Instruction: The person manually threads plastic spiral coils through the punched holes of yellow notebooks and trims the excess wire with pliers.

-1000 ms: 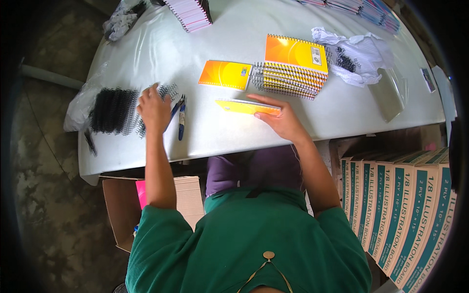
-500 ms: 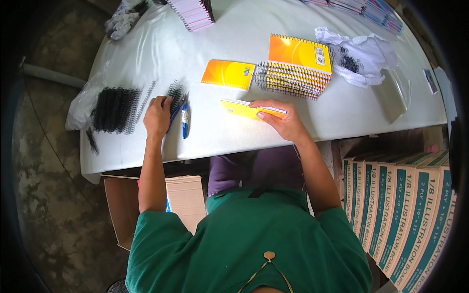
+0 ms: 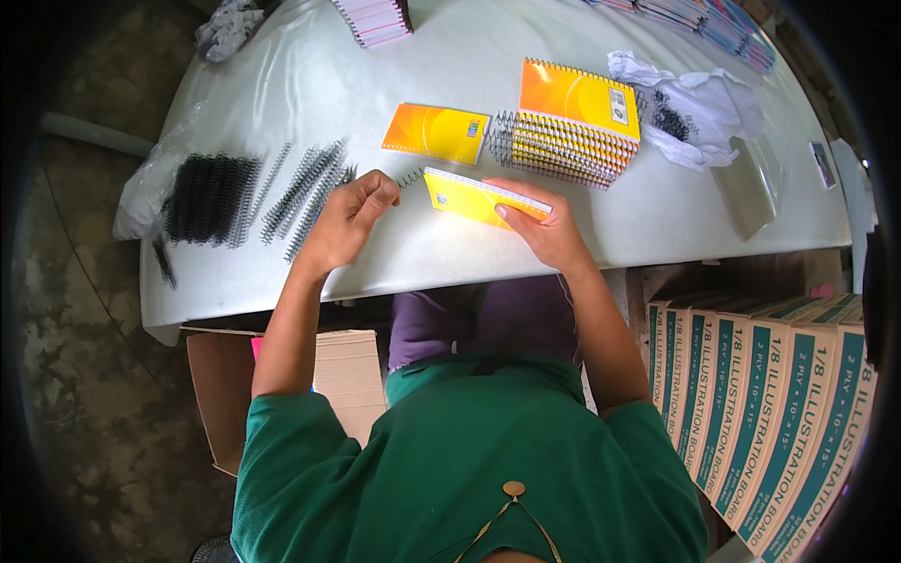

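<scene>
My right hand grips a yellow notebook and tilts it up, its page edge toward the far side. Pinched in my left hand is a black spiral coil; its free end pokes out by the notebook's left corner. Beyond them a yellow-orange notebook lies flat with no coil along its near edge. To its right stands a stack of coil-bound yellow notebooks. Loose black coils lie left of my left hand, near a dense bundle of coils.
A clear plastic bag lies at the table's left edge. White crumpled wrapping with small black coils sits at the right, beside a clear plastic sheet. More bound notebooks stand at the far edge. Boxes fill the lower right.
My left hand has come right from the loose coils, now with a coil, to the notebook's left end. The notebook's left end is raised. The blue pen and blue-handled tool no longer show.
</scene>
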### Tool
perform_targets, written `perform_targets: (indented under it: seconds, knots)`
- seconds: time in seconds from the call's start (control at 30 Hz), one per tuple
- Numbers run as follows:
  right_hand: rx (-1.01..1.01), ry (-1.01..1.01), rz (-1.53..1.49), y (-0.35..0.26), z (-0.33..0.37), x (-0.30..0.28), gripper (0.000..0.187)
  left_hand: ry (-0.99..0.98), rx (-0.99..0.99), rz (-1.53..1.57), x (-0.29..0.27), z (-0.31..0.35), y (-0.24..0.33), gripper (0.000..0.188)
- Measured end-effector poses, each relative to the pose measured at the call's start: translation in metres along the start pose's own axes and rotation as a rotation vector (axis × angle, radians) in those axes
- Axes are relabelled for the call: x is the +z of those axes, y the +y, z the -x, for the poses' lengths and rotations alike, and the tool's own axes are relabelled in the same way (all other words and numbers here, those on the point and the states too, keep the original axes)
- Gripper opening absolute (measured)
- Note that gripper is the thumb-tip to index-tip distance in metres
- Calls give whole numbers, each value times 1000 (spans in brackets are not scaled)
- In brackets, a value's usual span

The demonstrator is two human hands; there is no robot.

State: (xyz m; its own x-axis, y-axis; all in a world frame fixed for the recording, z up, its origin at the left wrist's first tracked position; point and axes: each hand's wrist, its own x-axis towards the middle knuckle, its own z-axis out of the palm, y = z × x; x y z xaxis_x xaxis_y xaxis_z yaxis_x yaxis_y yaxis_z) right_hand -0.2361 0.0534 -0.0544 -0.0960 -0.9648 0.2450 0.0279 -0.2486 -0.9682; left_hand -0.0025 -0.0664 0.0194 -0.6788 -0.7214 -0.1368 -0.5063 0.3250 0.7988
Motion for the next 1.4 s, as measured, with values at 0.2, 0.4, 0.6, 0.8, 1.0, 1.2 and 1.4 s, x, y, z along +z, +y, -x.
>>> perform_targets:
  seconds: [0.2, 0.4, 0.6, 0.8, 1.0, 1.2, 1.4]
  knots:
    - [-24, 26, 30, 2, 0, 1, 30, 115, 80, -55, 13, -6, -9, 36]
    - [-49, 41, 66, 3, 0, 0, 31, 155, 1, 94, 17, -17, -8, 32]
    - [-82, 57, 77, 2, 0, 2, 31, 108, -18, 191, 11, -17, -5, 26]
    - [-93, 75, 91, 2, 1, 3, 30, 44, -26, 180, 0, -14, -5, 21]
    - [-73, 40, 69, 3, 1, 2, 28, 83, 80, 246, 7, -21, -1, 19]
    - [-43, 17, 47, -1, 1, 2, 28, 72, 319, -315, -2, -23, 9, 20]
    - [-9, 8, 142, -1, 4, 4, 28, 165, 511, -562, 4, -22, 23, 20]
